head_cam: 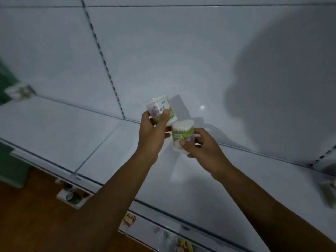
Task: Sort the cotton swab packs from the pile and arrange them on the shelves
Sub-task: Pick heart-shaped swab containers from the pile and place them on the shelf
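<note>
**Two swab packs in your hands, above the white shelf**

You hold two cotton swab packs near the centre of the frame. The upper pack (162, 110) is a small cylinder with a green and white label and a purple mark; your left hand (151, 132) grips it, with the thumb pressed on the front of the label and the other fingers curled behind it. The lower pack (182, 136) sits just to the right and a little below; its white swab tips show at the top. Your right hand (201, 145) pinches this pack, the thumb on the front near the bottom and the fingers curled around the right side. The two packs are very close to each other, but I cannot tell if they touch.

Both packs are in the air above the white shelf (190, 188), which runs from the left edge to the lower right of the frame. Behind them stands the white back panel (163, 51), with a dark slotted upright (103, 57) crossing it in the upper left. A large shadow (283, 91) falls on the panel at the right.

At the far left of the frame, on the shelf, lies a blurred green and white object (18, 91); it is too unclear to name. In the lower left you see a brown wooden floor (27, 215).
</note>
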